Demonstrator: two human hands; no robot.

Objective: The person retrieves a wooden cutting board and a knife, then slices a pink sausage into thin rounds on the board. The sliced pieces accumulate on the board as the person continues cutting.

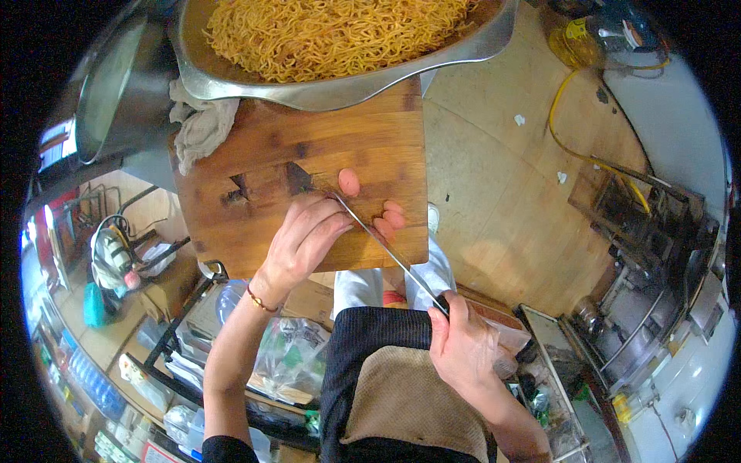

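Note:
A wooden cutting board [255,231] lies before me. My right hand [466,341] is wrapped around the dark handle of a kitchen knife [393,257], whose blade slants up and left across the board. Close against the blade tip, my left hand [307,234] rests on the board with fingers bent. Whatever lies under those fingers is hidden. Just right of the blade are several pink slices [393,217], apparently sausage. A single larger slice [348,182] sits beyond the tip.
A large metal pan [347,95] of cooked noodles [341,35] overlaps the board's far edge. A crumpled cloth [202,130] lies on the far left corner. Below on the left stands a shelf with plastic bags [289,353]. A yellow hose [556,121] runs over the floor at right.

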